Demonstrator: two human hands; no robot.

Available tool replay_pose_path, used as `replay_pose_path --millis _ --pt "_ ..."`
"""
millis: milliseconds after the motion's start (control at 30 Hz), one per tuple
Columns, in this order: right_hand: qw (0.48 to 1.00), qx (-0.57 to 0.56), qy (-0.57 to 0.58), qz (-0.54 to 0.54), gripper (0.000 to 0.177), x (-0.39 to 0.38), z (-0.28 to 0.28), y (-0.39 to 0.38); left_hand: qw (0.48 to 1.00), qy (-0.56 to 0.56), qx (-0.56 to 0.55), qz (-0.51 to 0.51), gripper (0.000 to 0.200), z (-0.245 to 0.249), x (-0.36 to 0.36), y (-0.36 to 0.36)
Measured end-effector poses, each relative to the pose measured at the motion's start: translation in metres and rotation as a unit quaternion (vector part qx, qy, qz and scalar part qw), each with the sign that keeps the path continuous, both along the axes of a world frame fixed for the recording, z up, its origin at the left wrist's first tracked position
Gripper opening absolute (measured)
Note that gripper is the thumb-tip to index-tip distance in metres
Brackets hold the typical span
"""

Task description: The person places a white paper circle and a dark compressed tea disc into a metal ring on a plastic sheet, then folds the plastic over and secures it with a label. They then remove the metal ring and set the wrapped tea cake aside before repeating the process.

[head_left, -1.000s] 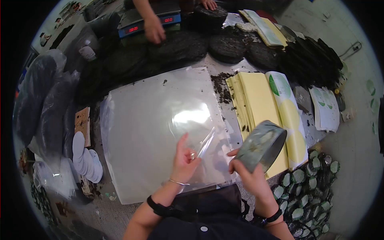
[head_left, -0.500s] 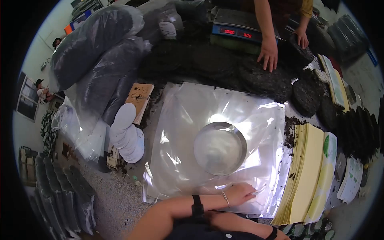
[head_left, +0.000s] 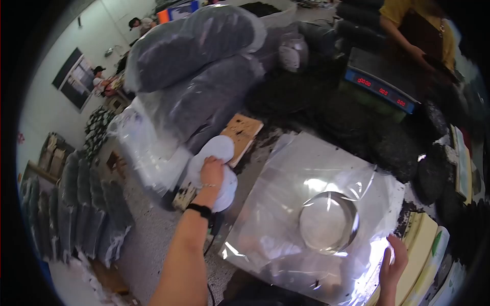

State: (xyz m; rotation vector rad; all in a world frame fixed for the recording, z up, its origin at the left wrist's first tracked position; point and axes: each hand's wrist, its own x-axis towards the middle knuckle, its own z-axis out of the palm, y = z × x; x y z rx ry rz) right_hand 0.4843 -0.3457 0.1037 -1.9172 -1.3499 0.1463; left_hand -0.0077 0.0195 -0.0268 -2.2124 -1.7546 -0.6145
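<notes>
Since the earlier frame, the left hand (head_left: 212,172) has been carried away from the near edge of the plastic sheet (head_left: 286,204) and is now laid on the stack of white discs (head_left: 220,153), far to the left of the metal ring (head_left: 328,222). Its fingers are curled down over the top disc; whether a disc is pinched cannot be told. The right hand (head_left: 393,262) is held just to the lower right of the ring, fingers spread and straight, against the sheet's edge. The ring is seen lying flat on the sheet on the tabletop. A brown board (head_left: 244,130) is tucked just beyond the discs. Well above the ring, a scale (head_left: 380,89) with red digits is set, and a co-worker's yellow sleeve (head_left: 403,13) is seen behind it.
</notes>
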Motion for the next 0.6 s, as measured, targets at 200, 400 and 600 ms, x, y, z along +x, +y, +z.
replay_pose_path --millis 200,400,600 --pt "0.999 -0.005 -0.039 -0.005 0.014 0.108 0.009 0.156 0.971 -0.231 -0.04 0.039 0.018 -0.036 -0.029 0.017" --pt "0.957 -0.156 -0.24 0.053 0.087 0.17 -0.08 0.277 0.992 -0.025 -0.124 0.011 0.024 -0.004 -0.035 0.012" --pt "0.897 -0.24 -0.37 0.035 0.078 0.158 -0.11 0.296 0.979 -0.186 -0.003 -0.087 0.033 0.134 0.088 -0.068"
